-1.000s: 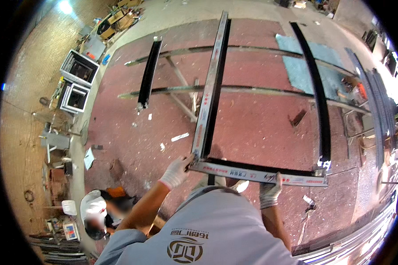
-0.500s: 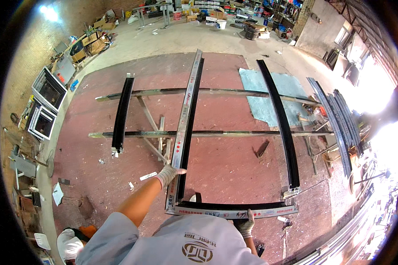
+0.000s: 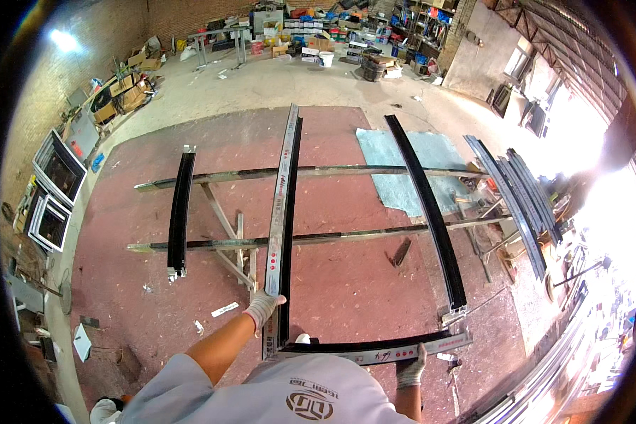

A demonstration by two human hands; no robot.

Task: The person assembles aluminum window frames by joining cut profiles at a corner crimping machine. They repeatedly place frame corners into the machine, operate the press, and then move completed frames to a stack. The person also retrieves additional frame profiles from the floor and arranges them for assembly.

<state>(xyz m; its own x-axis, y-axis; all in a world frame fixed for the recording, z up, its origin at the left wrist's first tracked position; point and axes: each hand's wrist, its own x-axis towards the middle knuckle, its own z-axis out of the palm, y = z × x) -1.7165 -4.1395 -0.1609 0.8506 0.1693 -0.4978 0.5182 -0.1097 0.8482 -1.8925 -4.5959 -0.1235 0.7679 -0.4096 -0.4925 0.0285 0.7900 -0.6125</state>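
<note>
My left hand (image 3: 264, 309), in a pale work glove, is closed round the near part of a long window-frame profile (image 3: 285, 191), black with a printed silver face. A shorter profile (image 3: 374, 353) of the same kind lies crosswise in front of my body, its left end meeting the long one at a corner. My right hand (image 3: 411, 367), also gloved, grips this short profile near its right end, thumb over the top edge. Close to that end is the near tip of a black profile (image 3: 427, 219); whether they touch I cannot tell.
Two long rails (image 3: 332, 236) on a stand carry the profiles, with a short black profile (image 3: 181, 212) at left. Several grey profiles (image 3: 516, 198) lie at right. A blue sheet (image 3: 403, 191) is on the red floor. Framed windows (image 3: 58, 169) lean by the left wall.
The whole view has shifted, with the bench lower in it. My right hand has moved right along the short profile, whose right end now slants up toward the black profile. The left grip stays.
</note>
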